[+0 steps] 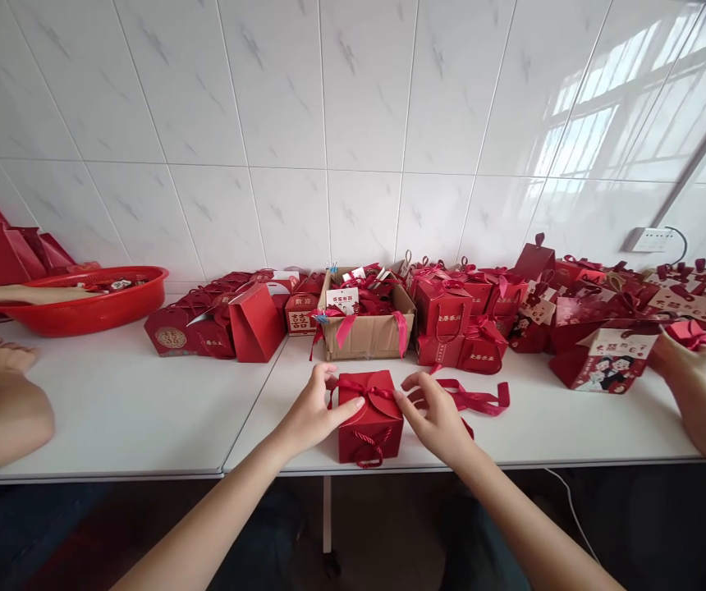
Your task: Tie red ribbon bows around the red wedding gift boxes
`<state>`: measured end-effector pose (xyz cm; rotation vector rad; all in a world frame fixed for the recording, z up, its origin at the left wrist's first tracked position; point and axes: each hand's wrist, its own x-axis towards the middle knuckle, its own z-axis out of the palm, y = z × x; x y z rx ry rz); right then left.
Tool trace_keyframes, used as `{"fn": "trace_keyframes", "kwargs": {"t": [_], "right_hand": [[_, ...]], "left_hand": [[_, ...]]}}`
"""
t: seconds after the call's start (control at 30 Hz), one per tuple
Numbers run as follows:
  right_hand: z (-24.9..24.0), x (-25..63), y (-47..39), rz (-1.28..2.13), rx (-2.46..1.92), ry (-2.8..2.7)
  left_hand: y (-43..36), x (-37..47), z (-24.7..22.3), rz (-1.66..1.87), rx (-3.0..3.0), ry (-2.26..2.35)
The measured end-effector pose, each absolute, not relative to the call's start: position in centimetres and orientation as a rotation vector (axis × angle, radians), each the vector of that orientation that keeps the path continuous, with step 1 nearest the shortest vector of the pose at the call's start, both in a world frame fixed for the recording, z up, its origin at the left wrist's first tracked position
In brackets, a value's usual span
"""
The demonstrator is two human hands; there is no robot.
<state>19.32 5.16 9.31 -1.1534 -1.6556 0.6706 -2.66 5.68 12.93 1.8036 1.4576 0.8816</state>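
Directly before me, near the table's front edge, stands a small red gift box (370, 435) with a twisted cord handle hanging down its front. A red ribbon (362, 389) runs across its top, with a knot near the middle. My left hand (316, 410) is at the box's left side, its thumb on the lid and its fingers curled around the ribbon's left part. At the right top edge, my right hand (436, 414) pinches the ribbon between thumb and fingers. More loose red ribbon (479, 397) lies on the table just right of the box.
Behind the box sits a cardboard box (362, 338) of ribbons and tags. Red gift boxes stand stacked on its left (190, 328) and right (445, 308). A co-worker's hand reaches into a red basin (100, 310) at left. Another person's hands (691, 353) hold a ribboned box at right.
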Motion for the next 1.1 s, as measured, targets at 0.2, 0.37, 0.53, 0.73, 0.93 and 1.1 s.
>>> {"fn": "trace_keyframes", "kwargs": {"t": [0.2, 0.37, 0.53, 0.73, 0.93, 1.1], "right_hand": [[9.2, 19.3, 6.0, 1.299, -1.067, -1.428], [9.3, 19.6, 6.1, 1.510, -1.043, -1.321], [8.7, 19.9, 6.3, 1.526, -1.038, -1.295], [8.4, 20.4, 6.7, 1.469, -0.997, -1.278], [8.6, 21.3, 6.9, 1.460, -0.982, -1.325], [9.1, 21.9, 7.0, 1.456, -0.974, -1.369]], "left_hand": [[5.8, -2.8, 13.0, 0.845, 1.597, 1.456], [5.1, -2.7, 13.9, 0.778, 1.458, 1.121], [5.7, -2.9, 13.1, 1.013, 1.187, 1.163], [5.9, -3.2, 12.2, 1.006, 1.217, 1.183], [5.8, -4.0, 12.2, 0.963, 1.299, 1.263], [5.6, -4.1, 12.9, 0.953, 1.406, 1.375]]}}
